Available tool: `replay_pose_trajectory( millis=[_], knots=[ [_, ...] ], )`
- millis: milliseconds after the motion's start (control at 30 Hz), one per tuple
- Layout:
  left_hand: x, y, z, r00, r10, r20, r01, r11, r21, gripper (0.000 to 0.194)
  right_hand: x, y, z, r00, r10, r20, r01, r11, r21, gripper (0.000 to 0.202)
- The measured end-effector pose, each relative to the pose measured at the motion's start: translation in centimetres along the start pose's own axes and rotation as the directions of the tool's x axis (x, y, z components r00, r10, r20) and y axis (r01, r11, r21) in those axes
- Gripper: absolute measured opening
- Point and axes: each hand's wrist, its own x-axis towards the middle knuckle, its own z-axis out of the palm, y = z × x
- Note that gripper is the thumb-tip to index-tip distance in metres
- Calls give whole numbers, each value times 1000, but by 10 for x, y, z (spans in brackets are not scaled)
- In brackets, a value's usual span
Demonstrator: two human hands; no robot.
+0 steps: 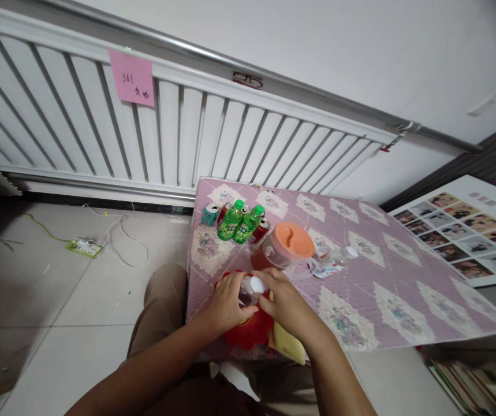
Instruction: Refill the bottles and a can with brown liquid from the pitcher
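Note:
A small clear bottle with a white cap (257, 284) stands between my two hands, near the front edge of the table. My left hand (227, 301) is wrapped about the bottle's left side, thumb towards me. From the other side, my right hand (286, 297) closes its fingers round the bottle just by the cap. Below them lies a red scalloped-edged piece (248, 336), partly covered by my hands. A yellow cloth or packet (288, 345) sticks out under my right wrist. Just beyond is a clear jug with an orange lid (295, 240).
Behind the hands stand two green-capped bottles (248, 224), a teal can (209, 214) and red cans (261, 230). Another clear bottle (343, 255) lies right of the jug on the floral tablecloth (395, 312). A radiator (196, 133) runs behind; a power strip (84, 247) is on the floor.

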Motion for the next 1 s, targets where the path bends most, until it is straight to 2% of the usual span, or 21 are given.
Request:
replay_pose_trajectory(
  millis=[100, 200, 333, 400, 500, 533, 700, 767, 833, 933, 1000],
  knots=[
    [0, 0, 0, 1000, 1, -3, -1, 1000, -3, 78, 2, 1, 3, 998, 55, -15, -55, 998, -26, 33],
    [0, -1, 0, 1000, 7, 0, -7, 1000, -8, 78, 4, -4, 7, 988, 145, -50, -150, 981, -122, 18],
    [0, -2, -1, 1000, 0, 10, 0, 1000, -25, 78, 1, -9, 15, 965, 225, -132, -248, 948, -200, 19],
    [0, -2, -1, 1000, 2, 10, -2, 1000, -29, 77, -1, -8, 18, 962, 221, -162, -246, 956, -160, 29],
    [-1, -1, -1, 1000, 7, -2, -7, 1000, -17, 73, -7, -2, 20, 971, 183, -156, -185, 983, 0, 58],
    [-1, -1, -1, 1000, 10, -6, -10, 1000, -11, 72, -9, 0, 20, 974, 172, -146, -165, 985, 58, 62],
    [-2, -1, 0, 1000, 19, -12, -18, 1000, 13, 75, -14, 5, 26, 973, 185, -137, -150, 961, 234, 42],
    [-2, -3, 1, 999, 24, -23, -24, 1000, 17, 77, -12, 4, 30, 954, 245, -173, -197, 948, 251, 34],
    [-3, -5, 3, 999, 35, -38, -35, 999, 20, 77, -10, 2, 36, 916, 331, -228, -280, 933, 227, 29],
    [-3, -8, 5, 997, 51, -54, -50, 998, 29, 75, -9, 1, 43, 864, 406, -298, -356, 911, 210, 36],
    [-4, -10, 6, 996, 61, -59, -59, 998, 35, 73, -11, 1, 46, 864, 398, -309, -322, 908, 269, 48]
  ],
)
